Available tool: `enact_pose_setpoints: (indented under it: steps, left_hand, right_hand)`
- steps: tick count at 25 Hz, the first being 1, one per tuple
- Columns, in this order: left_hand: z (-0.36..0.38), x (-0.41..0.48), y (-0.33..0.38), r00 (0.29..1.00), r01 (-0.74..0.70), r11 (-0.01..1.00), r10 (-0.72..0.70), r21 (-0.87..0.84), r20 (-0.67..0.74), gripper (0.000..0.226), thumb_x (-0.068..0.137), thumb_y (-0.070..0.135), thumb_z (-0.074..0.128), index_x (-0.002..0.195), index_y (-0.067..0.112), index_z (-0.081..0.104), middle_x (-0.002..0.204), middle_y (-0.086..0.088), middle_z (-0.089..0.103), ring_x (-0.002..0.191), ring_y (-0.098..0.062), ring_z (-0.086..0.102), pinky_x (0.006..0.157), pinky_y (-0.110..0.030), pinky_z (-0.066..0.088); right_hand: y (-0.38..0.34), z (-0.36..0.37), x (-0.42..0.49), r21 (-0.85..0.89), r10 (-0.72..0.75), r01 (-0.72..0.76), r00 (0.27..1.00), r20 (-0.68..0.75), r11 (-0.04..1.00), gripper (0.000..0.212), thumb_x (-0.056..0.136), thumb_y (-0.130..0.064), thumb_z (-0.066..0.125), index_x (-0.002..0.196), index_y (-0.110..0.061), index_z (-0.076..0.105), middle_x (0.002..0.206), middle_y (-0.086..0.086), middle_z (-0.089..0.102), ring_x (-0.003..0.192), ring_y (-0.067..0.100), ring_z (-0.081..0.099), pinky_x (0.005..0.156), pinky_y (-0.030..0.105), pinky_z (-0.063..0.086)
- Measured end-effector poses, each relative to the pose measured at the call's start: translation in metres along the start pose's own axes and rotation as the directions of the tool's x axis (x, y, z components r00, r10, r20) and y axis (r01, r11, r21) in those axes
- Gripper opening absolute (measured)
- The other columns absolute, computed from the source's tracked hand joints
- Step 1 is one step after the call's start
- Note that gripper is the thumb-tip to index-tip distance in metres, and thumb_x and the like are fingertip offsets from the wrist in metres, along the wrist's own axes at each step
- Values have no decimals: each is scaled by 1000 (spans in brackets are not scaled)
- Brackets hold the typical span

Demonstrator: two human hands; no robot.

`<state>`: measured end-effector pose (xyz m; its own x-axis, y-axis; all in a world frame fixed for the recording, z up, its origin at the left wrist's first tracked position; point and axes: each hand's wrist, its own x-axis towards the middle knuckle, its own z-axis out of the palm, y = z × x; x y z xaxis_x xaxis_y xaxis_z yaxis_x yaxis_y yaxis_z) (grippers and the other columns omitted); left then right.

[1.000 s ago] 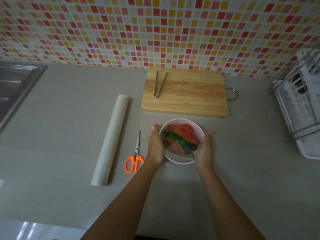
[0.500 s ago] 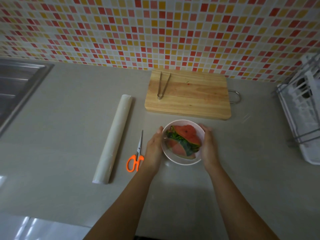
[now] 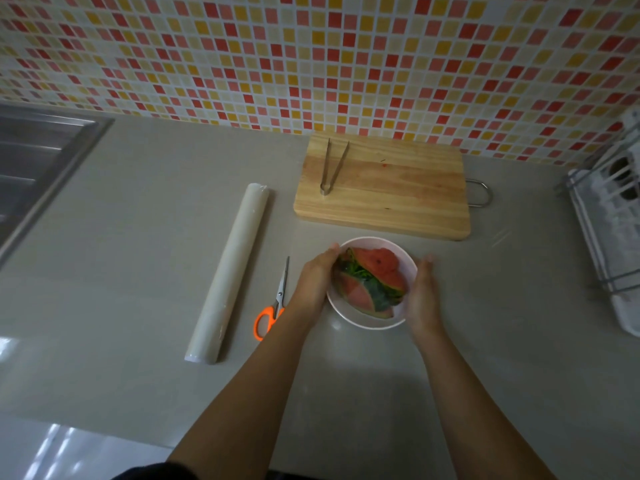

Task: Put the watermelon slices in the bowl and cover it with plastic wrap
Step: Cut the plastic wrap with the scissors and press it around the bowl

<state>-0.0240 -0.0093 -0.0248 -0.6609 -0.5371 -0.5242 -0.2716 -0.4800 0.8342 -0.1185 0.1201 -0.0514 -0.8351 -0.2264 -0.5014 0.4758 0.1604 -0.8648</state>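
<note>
A pale pink bowl stands on the grey counter in front of the cutting board. Red watermelon slices with green rind lie piled inside it. My left hand lies flat against the bowl's left side, fingertips up at the rim. My right hand presses against the right side with its fingers straight and slightly blurred. A faint glint of clear film shows on the counter to the right of the bowl. I cannot tell whether film lies over the bowl. The plastic wrap roll lies to the left.
Orange-handled scissors lie between the roll and my left arm. Metal tongs rest on the wooden cutting board near the tiled wall. A steel sink is at far left, a white dish rack at far right.
Both hands stay against the bowl's sides. My right hand has slid a little farther along the right side, toward the far rim. The bowl has not moved.
</note>
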Motion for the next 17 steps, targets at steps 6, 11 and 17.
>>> enact_pose_setpoints:
  steps: [6, 11, 17]
  left_hand:
    - [5, 2, 7, 993, 69, 998, -68, 8, -100, 46, 97, 35, 36, 72, 16, 69, 81, -13, 68, 78, -26, 63, 77, -35, 51]
    - [6, 8, 21, 999, 35, 954, -36, 298, -2, 53, 86, 54, 46, 101, 11, 72, 108, -15, 71, 102, -31, 65, 99, -44, 48]
    - [5, 2, 22, 997, 63, 997, -61, 38, -42, 60, 101, 48, 20, 89, 20, 72, 94, -9, 72, 97, -27, 65, 86, -36, 52]
  right_hand:
    - [-2, 7, 0, 137, 34, -40, 998, 47, 990, 66, 92, -60, 24, 111, -9, 62, 113, 18, 65, 103, 32, 63, 96, 53, 47]
    - [-1, 5, 2, 86, -27, 24, 999, 38, 996, 65, 89, -62, 24, 93, -13, 67, 104, 17, 68, 97, 29, 65, 92, 46, 51]
    - [-7, 6, -4, 96, -38, 40, 999, -20, 995, 61, 93, -58, 22, 84, -18, 67, 92, 7, 70, 88, 20, 67, 77, 30, 51]
